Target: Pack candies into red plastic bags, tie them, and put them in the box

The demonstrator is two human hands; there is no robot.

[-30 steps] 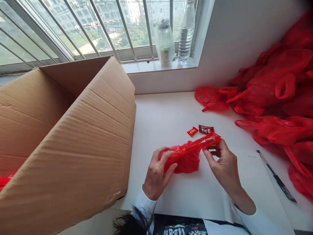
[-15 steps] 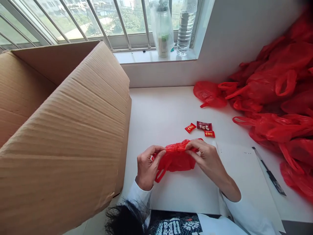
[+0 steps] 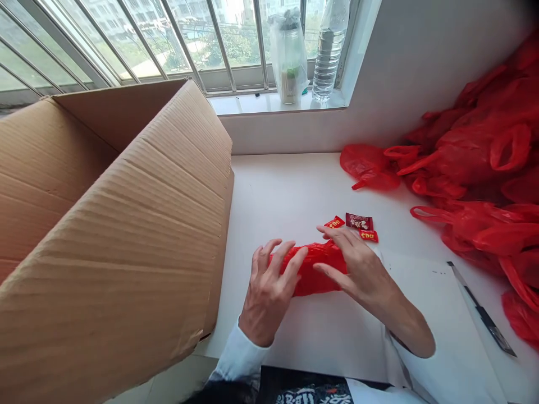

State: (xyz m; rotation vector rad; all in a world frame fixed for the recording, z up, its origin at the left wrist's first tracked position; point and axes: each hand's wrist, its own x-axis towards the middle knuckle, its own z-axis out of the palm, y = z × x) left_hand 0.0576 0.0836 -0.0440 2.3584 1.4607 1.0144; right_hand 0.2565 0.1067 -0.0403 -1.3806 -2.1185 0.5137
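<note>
A small red plastic bag [image 3: 315, 269] lies bunched on the white table [image 3: 286, 191] in front of me. My left hand [image 3: 269, 292] rests on its left end with the fingers stretched out flat. My right hand [image 3: 357, 269] presses on its right end, fingers also extended and spread. Neither hand grips it. Just beyond the bag lie three small wrapped sweets [image 3: 357, 225], two red and one dark red.
A large open cardboard box [image 3: 118, 235] fills the left side. A heap of red plastic bags [image 3: 475, 174] covers the right. A utility knife [image 3: 484, 317] lies at the right on white paper. On the windowsill stand a bagged jar [image 3: 289, 56] and a water bottle [image 3: 328, 53].
My hands pinched and gathered the bag's handles a second ago. Now both have let go and lie flat on the folded bag. A third sweet has come into view.
</note>
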